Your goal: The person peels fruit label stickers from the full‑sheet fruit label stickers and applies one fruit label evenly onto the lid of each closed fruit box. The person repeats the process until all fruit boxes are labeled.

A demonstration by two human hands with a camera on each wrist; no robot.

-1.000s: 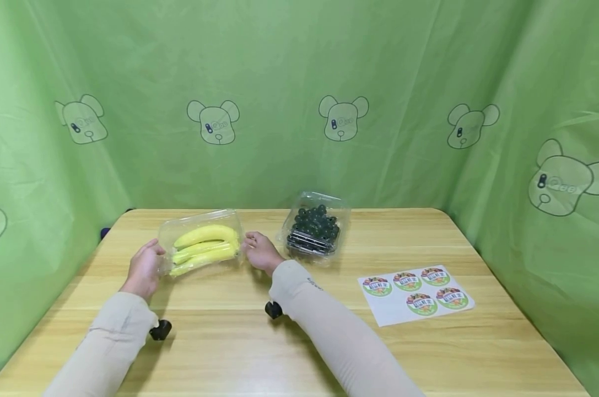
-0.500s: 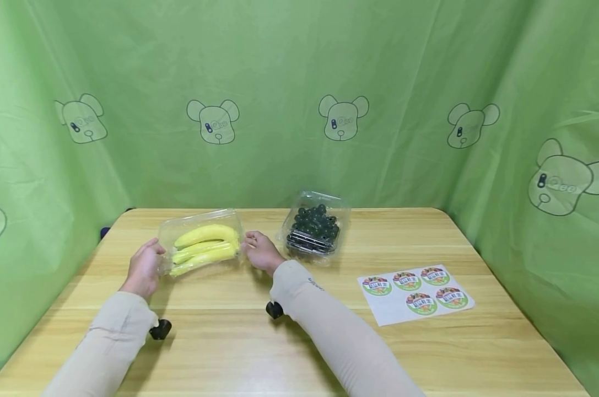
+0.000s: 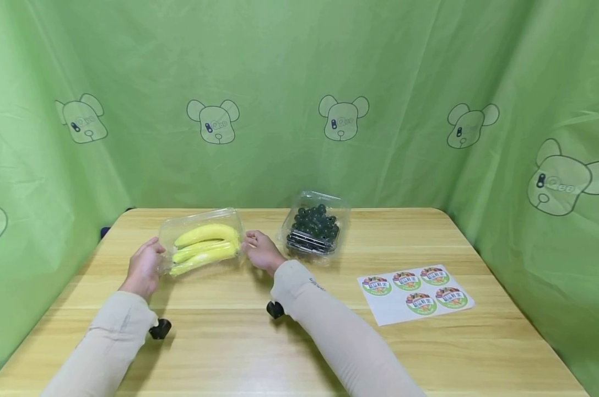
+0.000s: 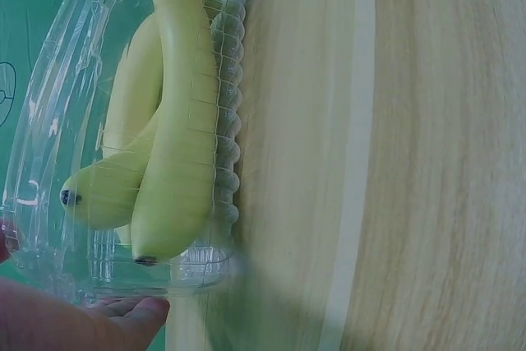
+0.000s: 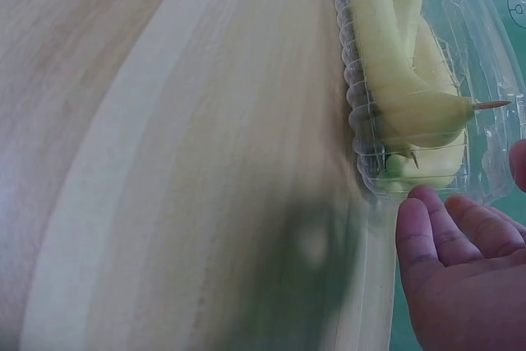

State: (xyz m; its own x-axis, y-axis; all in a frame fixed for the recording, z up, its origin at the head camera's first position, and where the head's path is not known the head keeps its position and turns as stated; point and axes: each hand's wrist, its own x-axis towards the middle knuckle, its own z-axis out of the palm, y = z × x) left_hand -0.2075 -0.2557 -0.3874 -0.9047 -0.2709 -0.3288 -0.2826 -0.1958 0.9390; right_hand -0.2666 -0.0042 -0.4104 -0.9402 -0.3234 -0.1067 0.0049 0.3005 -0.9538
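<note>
A clear plastic clamshell box (image 3: 167, 234) of bananas (image 3: 205, 235) sits at the left of the table, slightly slanted. My left hand (image 3: 144, 268) holds its left end; in the left wrist view the fingers (image 4: 152, 307) lie against the end wall and a bit of thumb shows by the lid. My right hand (image 3: 262, 252) holds the opposite end. In the right wrist view its fingertips (image 5: 415, 205) meet the low end wall and the thumb (image 5: 519, 162) is up at the lid. Dark tips of two bananas face my left hand through the plastic.
Right of the bananas stands another clear clamshell box (image 3: 342, 212) with dark grapes (image 3: 315, 225). A white sheet (image 3: 383, 311) bearing several round fruit stickers (image 3: 452, 298) lies at the table's right. A green curtain (image 3: 279, 60) surrounds the wooden table (image 3: 215, 353) at the back and sides.
</note>
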